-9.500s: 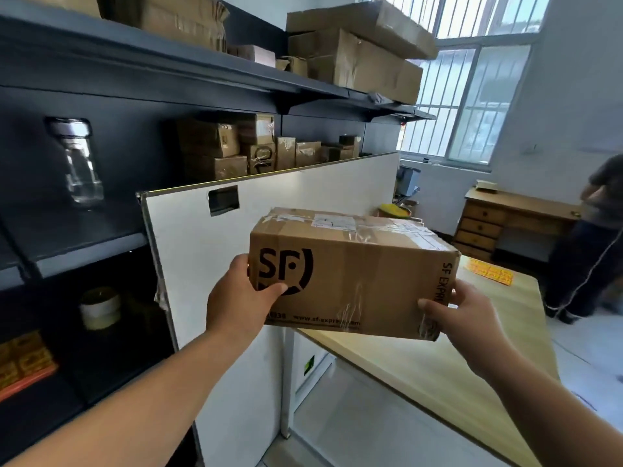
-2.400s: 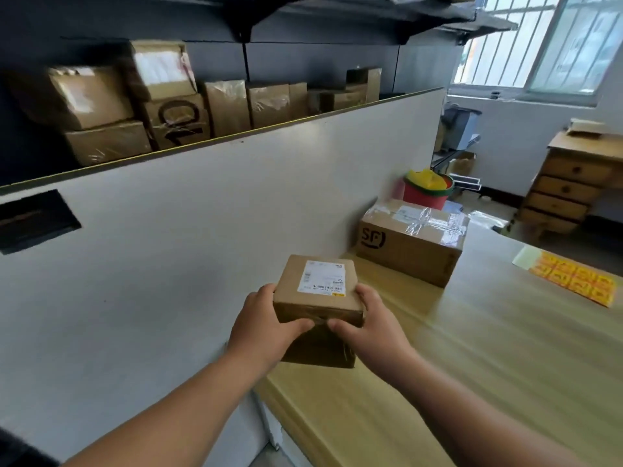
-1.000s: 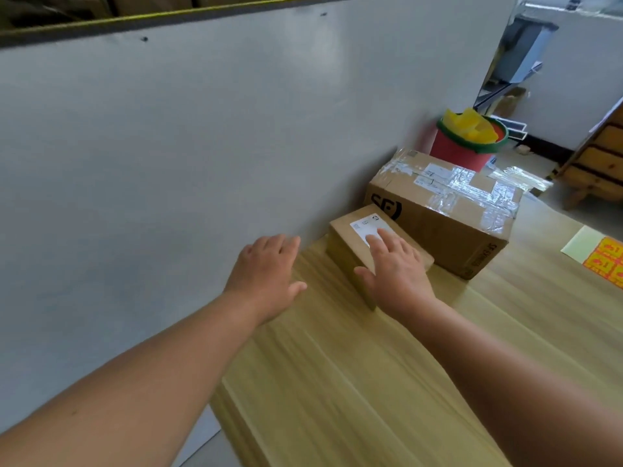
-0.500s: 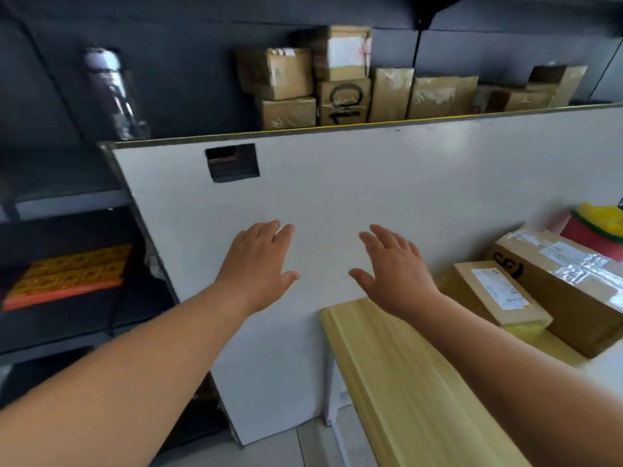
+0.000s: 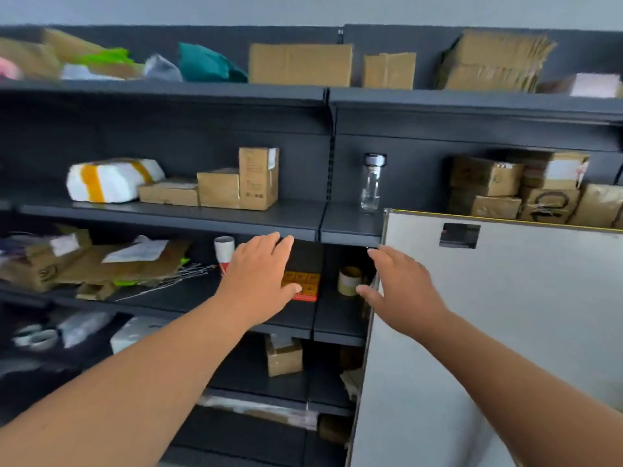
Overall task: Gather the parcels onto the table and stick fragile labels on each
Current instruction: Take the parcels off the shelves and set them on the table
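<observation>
I face a dark shelving unit [image 5: 168, 215]. My left hand [image 5: 261, 274] and my right hand [image 5: 399, 288] are both stretched out toward it, fingers apart, holding nothing. On the middle shelf stand cardboard parcels [image 5: 237, 183] and a white parcel with yellow tape [image 5: 111, 180]. More brown parcels [image 5: 526, 190] sit behind the white board at the right. A stack of orange fragile labels [image 5: 305, 284] lies on the lower shelf, partly hidden by my left hand. The table is out of view.
A white upright board [image 5: 505, 332] with a rectangular cut-out blocks the right side. A glass bottle [image 5: 371, 183] stands on the middle shelf, a tape roll [image 5: 349, 281] on the lower one. Flattened cartons [image 5: 300, 64] fill the top shelf. A small box [image 5: 283, 357] sits lower down.
My view has swung left from the table and its two parcels to the shelves. Both empty hands now reach toward the lower shelf rather than the white board.
</observation>
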A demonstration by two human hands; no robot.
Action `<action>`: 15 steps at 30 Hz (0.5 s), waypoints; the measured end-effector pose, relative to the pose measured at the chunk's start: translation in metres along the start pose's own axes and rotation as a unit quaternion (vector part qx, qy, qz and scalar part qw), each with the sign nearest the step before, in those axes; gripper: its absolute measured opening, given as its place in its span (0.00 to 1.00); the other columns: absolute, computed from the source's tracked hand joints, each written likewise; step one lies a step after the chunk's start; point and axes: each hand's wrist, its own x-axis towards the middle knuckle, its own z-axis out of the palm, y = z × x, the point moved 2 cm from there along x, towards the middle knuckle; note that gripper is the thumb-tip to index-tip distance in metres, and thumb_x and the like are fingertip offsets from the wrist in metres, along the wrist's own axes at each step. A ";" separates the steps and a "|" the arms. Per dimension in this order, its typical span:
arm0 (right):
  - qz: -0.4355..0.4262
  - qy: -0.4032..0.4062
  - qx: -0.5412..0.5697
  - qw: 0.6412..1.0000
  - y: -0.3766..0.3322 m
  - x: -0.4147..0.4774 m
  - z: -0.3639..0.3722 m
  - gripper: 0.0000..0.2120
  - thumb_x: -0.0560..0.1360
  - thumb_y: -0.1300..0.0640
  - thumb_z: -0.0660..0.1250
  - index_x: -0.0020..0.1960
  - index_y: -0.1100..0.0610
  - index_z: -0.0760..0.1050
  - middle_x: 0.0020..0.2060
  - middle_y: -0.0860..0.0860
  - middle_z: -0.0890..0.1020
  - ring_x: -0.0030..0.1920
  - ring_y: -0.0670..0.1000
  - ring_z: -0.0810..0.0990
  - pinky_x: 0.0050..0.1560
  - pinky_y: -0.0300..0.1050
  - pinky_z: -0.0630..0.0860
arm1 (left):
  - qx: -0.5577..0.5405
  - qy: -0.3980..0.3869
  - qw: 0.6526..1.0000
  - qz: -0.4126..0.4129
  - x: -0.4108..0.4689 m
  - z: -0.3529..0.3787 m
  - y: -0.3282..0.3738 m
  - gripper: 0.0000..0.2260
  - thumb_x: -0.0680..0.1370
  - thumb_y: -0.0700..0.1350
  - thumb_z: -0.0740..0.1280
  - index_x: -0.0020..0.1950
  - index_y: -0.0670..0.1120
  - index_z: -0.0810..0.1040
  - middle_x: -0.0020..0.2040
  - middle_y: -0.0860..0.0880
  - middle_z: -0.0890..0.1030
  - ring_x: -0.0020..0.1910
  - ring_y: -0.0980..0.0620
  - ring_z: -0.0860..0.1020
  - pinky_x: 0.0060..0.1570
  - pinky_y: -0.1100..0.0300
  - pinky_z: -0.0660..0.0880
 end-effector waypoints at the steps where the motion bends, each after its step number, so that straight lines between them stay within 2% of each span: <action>1: -0.013 0.006 0.004 1.000 -0.017 0.007 -0.001 0.31 0.77 0.41 0.62 0.75 0.52 0.60 0.73 0.49 0.67 0.72 0.52 0.65 0.71 0.51 0.64 | 0.004 0.004 1.000 -0.012 -0.005 -0.006 -0.016 0.37 0.75 0.62 0.65 0.78 0.48 0.54 0.76 0.47 0.60 0.75 0.47 0.58 0.73 0.50 0.58; 3: -0.029 0.012 0.016 0.999 -0.046 0.021 -0.001 0.31 0.77 0.41 0.63 0.75 0.52 0.60 0.72 0.49 0.68 0.72 0.52 0.66 0.71 0.52 0.65 | 0.006 0.010 0.999 -0.037 -0.012 -0.016 -0.045 0.37 0.75 0.62 0.65 0.77 0.48 0.54 0.76 0.48 0.60 0.75 0.48 0.58 0.73 0.50 0.57; 10: -0.055 0.007 0.045 0.997 -0.098 0.076 0.007 0.33 0.78 0.41 0.61 0.77 0.53 0.55 0.76 0.50 0.61 0.75 0.52 0.60 0.74 0.51 0.60 | 0.000 0.030 0.995 -0.092 -0.001 -0.023 -0.109 0.38 0.75 0.62 0.64 0.78 0.49 0.53 0.77 0.48 0.59 0.75 0.48 0.58 0.73 0.52 0.57; 15: -0.046 0.009 0.090 0.995 -0.112 0.131 0.019 0.33 0.78 0.43 0.62 0.78 0.52 0.54 0.76 0.49 0.59 0.74 0.53 0.61 0.70 0.50 0.64 | -0.018 0.034 0.994 -0.105 0.039 -0.010 -0.141 0.38 0.75 0.62 0.64 0.78 0.49 0.52 0.77 0.49 0.59 0.75 0.49 0.58 0.73 0.53 0.57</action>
